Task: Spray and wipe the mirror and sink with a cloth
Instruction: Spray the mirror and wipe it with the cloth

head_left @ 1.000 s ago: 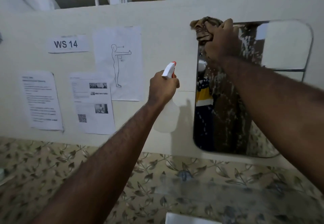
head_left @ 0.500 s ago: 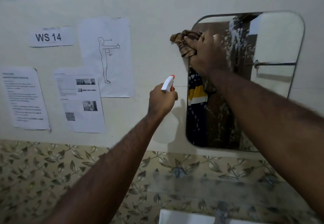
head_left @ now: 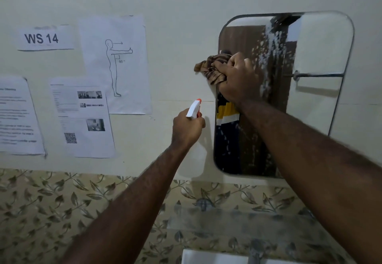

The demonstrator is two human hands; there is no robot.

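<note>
papers: taped on wall, left of mirror
left hand: fingers closed round sprayer, held near mirror's left edge
cloth: bunched in right hand, fingers clenched, pressed at mirror's upper left edge
sink: bottom edge, partly seen

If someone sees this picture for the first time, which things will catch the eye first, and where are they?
The eye goes first to the right hand pressing a brown striped cloth on the left edge of the mirror, where white spray foam runs down the glass. Next, lower and left of the mirror, the left hand holds a white spray bottle with an orange tip. On the wall at far left hangs a "WS 14" sign.
</note>
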